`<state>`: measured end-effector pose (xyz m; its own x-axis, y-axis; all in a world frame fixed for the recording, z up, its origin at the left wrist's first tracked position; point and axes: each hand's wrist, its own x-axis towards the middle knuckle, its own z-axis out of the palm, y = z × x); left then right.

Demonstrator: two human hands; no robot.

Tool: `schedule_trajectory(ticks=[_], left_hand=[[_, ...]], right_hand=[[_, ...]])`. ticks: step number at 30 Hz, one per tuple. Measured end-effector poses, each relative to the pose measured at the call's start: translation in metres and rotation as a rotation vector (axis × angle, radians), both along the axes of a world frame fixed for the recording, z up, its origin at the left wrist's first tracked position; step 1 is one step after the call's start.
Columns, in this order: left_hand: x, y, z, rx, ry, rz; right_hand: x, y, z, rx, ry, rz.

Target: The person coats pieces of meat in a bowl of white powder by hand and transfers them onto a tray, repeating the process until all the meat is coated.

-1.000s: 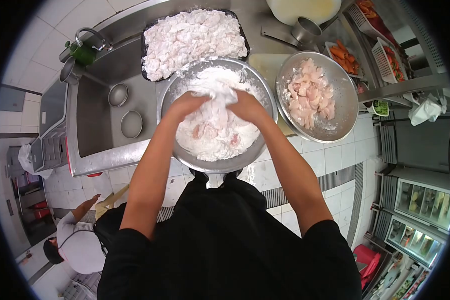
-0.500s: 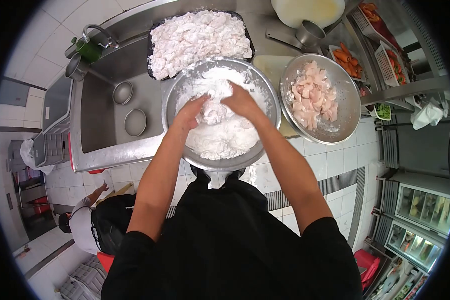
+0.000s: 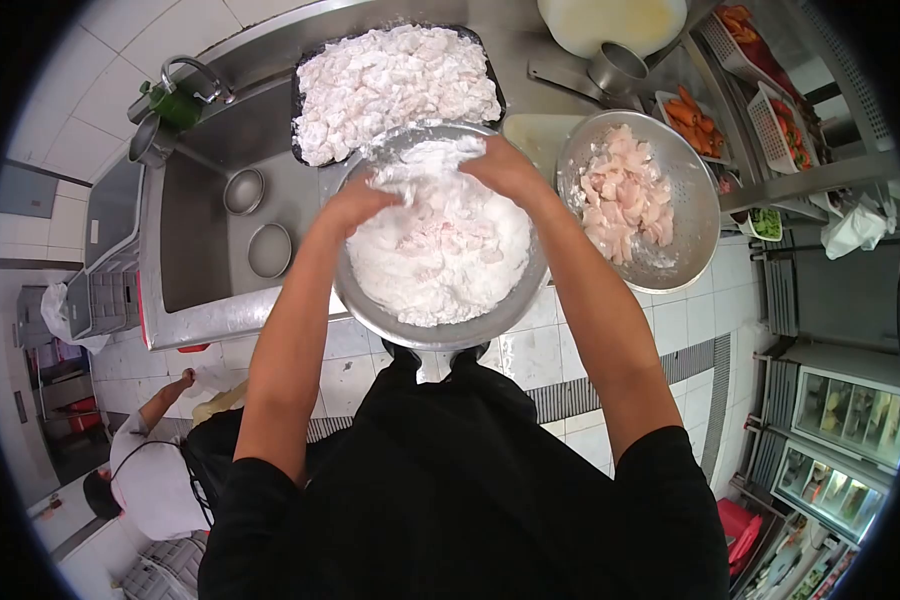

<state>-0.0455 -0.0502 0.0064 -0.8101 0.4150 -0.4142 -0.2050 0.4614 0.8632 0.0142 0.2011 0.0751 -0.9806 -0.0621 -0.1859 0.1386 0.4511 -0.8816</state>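
Note:
A large metal bowl (image 3: 370, 318) holds white flour (image 3: 440, 290) with pale pink meat pieces partly buried in it. My left hand (image 3: 362, 204) is at the bowl's left side, its fingertips in or behind loose flour. Across from it, my right hand (image 3: 505, 168) reaches over the upper right of the bowl, fingers also at the flour. Flour hides the fingertips of both hands, and whether they grip anything cannot be made out. Behind the bowl, a black tray (image 3: 297, 112) is heaped with floured pieces (image 3: 400, 85). To the right, a colander (image 3: 698, 225) holds bare meat pieces (image 3: 625, 195).
At left is a sink (image 3: 205, 240) with two small round bowls (image 3: 269, 250) and a faucet (image 3: 195, 68). A metal saucepan (image 3: 618, 68) lies at the back right. Shelves hold baskets of carrots (image 3: 692, 122). Another person (image 3: 155, 470) is at the lower left.
My hands have moved apart and upward toward the bowl's back, lifting flour. Pink pieces now show in the middle of the flour. The other person has shifted slightly and holds something whitish.

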Motion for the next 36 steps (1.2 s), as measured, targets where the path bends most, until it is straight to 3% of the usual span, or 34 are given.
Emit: schedule_trajectory(ticks=[2,4,6,7,9,10,12,13,15,17,19,21,23,25,28,30,31,34,36], left_hand=[[0.018,-0.003,-0.005,-0.088,0.025,-0.061],[0.039,0.001,-0.024,-0.176,0.052,-0.116],[0.057,0.021,-0.063,-0.292,0.536,-0.061],[0.058,0.027,-0.069,-0.293,0.536,-0.058],[0.054,0.04,-0.073,0.228,0.113,0.023],[0.062,0.05,-0.041,0.398,-0.062,0.071],[0.068,0.058,-0.035,0.468,-0.096,0.118],[0.069,0.062,-0.03,0.535,-0.146,0.166],[0.072,0.065,-0.015,0.534,-0.141,0.155],[0.069,0.067,0.006,0.45,-0.184,0.164],[0.055,0.067,0.025,0.483,-0.168,0.164],[0.044,0.065,0.05,0.483,-0.108,0.091],[0.027,0.063,0.093,0.402,-0.118,0.099],[-0.003,0.063,0.103,0.365,-0.052,0.1],[-0.058,0.055,0.133,0.342,-0.058,0.03],[-0.094,0.049,0.155,0.211,-0.052,-0.047],[-0.102,0.049,0.174,0.093,-0.008,0.028],[-0.177,0.038,0.135,-0.025,0.085,0.126],[-0.219,0.027,0.11,0.063,0.252,-0.031]], right_hand=[[0.003,0.004,-0.014,0.075,-0.041,-0.016],[0.002,0.003,-0.068,0.417,-0.047,-0.028],[0.004,-0.012,-0.099,0.41,-0.082,-0.072],[0.007,-0.023,-0.101,0.402,-0.12,-0.119],[0.01,-0.037,-0.101,0.29,-0.12,-0.18],[0.008,-0.041,-0.109,0.235,-0.094,-0.275],[0.001,-0.039,-0.136,0.004,0.011,-0.413],[0.001,-0.039,-0.128,0.004,0.023,-0.418],[0.008,-0.039,-0.112,-0.36,-0.052,-0.478],[0.013,-0.041,-0.08,-0.358,-0.055,-0.528],[0.009,-0.04,-0.045,-0.519,-0.066,-0.535],[-0.006,-0.041,-0.03,-0.447,-0.064,-0.572],[-0.021,-0.041,-0.003,-0.535,0.007,-0.566],[-0.049,-0.042,0.017,-0.488,-0.029,-0.568],[-0.098,-0.049,0.034,-0.554,0.122,-0.575],[-0.136,-0.052,0.039,-0.72,0.106,-0.526],[-0.157,-0.054,0.037,-0.72,0.108,-0.522],[-0.208,-0.063,0.032,-0.85,0.093,-0.476],[-0.238,-0.067,0.021,-0.881,0.044,-0.462]])
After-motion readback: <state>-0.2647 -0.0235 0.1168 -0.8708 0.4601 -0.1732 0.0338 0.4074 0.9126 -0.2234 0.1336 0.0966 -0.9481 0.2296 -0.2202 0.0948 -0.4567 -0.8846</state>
